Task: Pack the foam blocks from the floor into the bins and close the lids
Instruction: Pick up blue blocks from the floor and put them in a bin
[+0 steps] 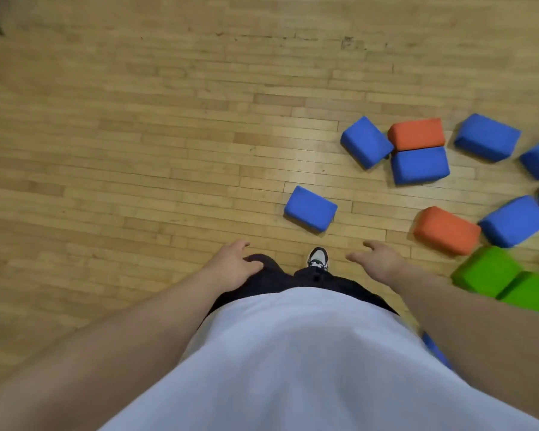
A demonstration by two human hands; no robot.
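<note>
Foam blocks lie scattered on the wooden floor to my right. The nearest is a lone blue block (310, 209), just ahead of my foot. Farther right sit a blue block (366, 142), an orange block (416, 133) stacked against another blue block (420, 165), a second orange block (447, 230), more blue blocks (514, 220) and two green blocks (487, 270). My left hand (232, 267) hangs empty over my thigh, fingers apart. My right hand (378, 259) is empty too, spread above the floor short of the lone blue block. No bin is in view.
My shoe (318, 259) points forward between my hands. A sliver of a blue block (436, 351) shows by my right hip. Bare wooden floor (137, 135) stretches across the left and far side.
</note>
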